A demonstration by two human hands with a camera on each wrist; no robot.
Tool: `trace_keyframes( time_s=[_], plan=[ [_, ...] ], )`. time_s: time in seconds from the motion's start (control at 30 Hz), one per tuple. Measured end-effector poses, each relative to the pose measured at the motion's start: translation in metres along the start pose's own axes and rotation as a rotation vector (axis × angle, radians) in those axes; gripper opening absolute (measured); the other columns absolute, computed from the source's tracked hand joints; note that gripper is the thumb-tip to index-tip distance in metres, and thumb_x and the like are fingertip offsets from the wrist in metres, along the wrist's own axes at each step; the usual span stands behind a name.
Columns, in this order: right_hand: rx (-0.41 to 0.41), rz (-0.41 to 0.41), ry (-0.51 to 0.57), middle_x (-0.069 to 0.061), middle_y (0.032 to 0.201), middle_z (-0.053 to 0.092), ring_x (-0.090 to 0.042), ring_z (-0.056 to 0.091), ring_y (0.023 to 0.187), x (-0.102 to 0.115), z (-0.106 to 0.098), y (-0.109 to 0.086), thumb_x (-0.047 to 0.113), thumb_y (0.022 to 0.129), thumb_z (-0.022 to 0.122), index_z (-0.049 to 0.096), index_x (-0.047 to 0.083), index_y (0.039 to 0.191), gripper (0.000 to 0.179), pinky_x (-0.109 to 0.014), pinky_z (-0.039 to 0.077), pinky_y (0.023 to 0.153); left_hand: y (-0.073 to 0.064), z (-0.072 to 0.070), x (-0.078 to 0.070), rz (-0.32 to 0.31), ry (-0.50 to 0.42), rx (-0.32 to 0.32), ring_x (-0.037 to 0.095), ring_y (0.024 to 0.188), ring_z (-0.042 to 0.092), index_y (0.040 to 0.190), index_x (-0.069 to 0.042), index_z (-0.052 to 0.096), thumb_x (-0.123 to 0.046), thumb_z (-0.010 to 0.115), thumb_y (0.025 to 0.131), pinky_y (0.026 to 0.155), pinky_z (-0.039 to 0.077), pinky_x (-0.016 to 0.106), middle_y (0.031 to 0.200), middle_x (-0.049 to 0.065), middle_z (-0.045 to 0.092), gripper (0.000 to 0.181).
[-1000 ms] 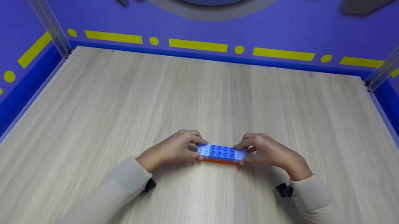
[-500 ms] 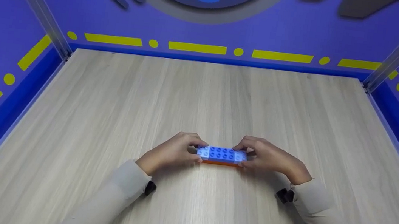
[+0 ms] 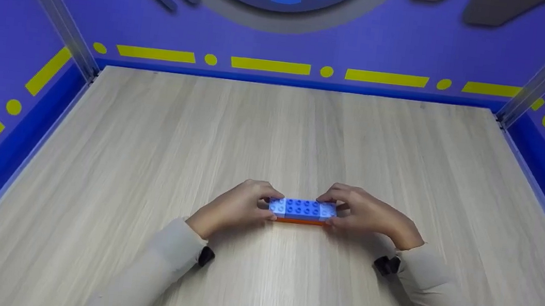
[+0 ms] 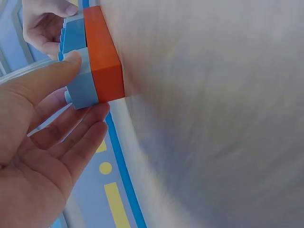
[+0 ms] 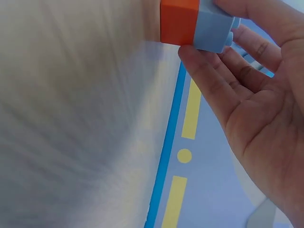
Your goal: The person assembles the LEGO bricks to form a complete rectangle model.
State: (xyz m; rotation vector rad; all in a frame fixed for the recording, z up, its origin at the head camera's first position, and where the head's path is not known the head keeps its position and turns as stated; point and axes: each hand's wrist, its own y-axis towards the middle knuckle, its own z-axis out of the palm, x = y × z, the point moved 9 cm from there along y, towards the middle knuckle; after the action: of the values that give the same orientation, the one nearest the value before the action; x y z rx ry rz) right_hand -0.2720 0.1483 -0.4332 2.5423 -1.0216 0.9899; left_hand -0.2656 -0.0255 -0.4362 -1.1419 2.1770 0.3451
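A stack of toy building bricks stands on the wooden table. Its lower layer is a long orange brick (image 4: 103,59). On top sit a darker blue brick (image 3: 302,207) in the middle and a light blue brick (image 4: 83,84) at the left end, with another light blue brick (image 5: 212,28) at the right end. My left hand (image 3: 240,203) pinches the left light blue brick between thumb and fingers. At the other end my right hand (image 3: 369,214) pinches the right light blue brick the same way. Studs show along the top.
The pale wooden table (image 3: 202,129) stretches around the bricks. Purple-blue panels with yellow marks, such as the back wall (image 3: 327,45), border it on the left, right and far side. A small black device (image 3: 206,256) sits at the left cuff, another black device (image 3: 386,265) at the right.
Both hands keep their hold on the end bricks, and the stack stays in place. Only a slight shift of the head view shows.
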Motion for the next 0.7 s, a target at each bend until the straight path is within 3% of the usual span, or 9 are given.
trace_keyframes(
  time_s=[0.17,0.37,0.53,0.7],
  plan=[
    [-0.018,-0.005,0.034,-0.006,0.114,0.061,-0.022,0.06,0.106,-0.004,-0.003,0.004,0.006,0.085,0.066,0.064,0.007,0.122,0.037,-0.037,0.054,0.089,0.004,-0.007,0.006,-0.031,-0.033,-0.025,0.018,0.107,0.06,0.125,-0.006,0.064,-0.014,0.068,0.088,0.094,0.05,0.034,0.119,0.007,0.066,0.038],
    [-0.062,-0.003,0.088,-0.008,0.117,0.06,-0.023,0.057,0.109,-0.01,-0.013,0.009,0.01,0.089,0.065,0.065,0.01,0.122,0.033,-0.038,0.054,0.089,0.01,-0.016,0.008,-0.013,-0.057,-0.067,0.02,0.104,0.062,0.123,-0.004,0.065,-0.01,0.065,0.09,0.092,0.051,0.034,0.121,0.01,0.065,0.034],
    [-0.09,0.029,0.126,-0.009,0.121,0.06,-0.024,0.056,0.112,-0.018,-0.019,0.014,0.018,0.092,0.065,0.064,0.011,0.124,0.033,-0.041,0.052,0.092,0.016,-0.025,0.009,0.011,-0.074,-0.135,0.024,0.105,0.063,0.119,-0.001,0.067,-0.008,0.066,0.09,0.092,0.052,0.035,0.121,0.014,0.063,0.03],
    [-0.14,0.058,0.138,-0.012,0.123,0.059,-0.028,0.054,0.115,-0.025,-0.027,0.021,0.017,0.094,0.062,0.064,0.009,0.124,0.031,-0.047,0.049,0.096,0.024,-0.033,0.016,-0.038,-0.106,-0.208,0.026,0.103,0.064,0.116,-0.001,0.069,-0.008,0.065,0.09,0.091,0.053,0.035,0.114,0.014,0.061,0.027]
  ],
)
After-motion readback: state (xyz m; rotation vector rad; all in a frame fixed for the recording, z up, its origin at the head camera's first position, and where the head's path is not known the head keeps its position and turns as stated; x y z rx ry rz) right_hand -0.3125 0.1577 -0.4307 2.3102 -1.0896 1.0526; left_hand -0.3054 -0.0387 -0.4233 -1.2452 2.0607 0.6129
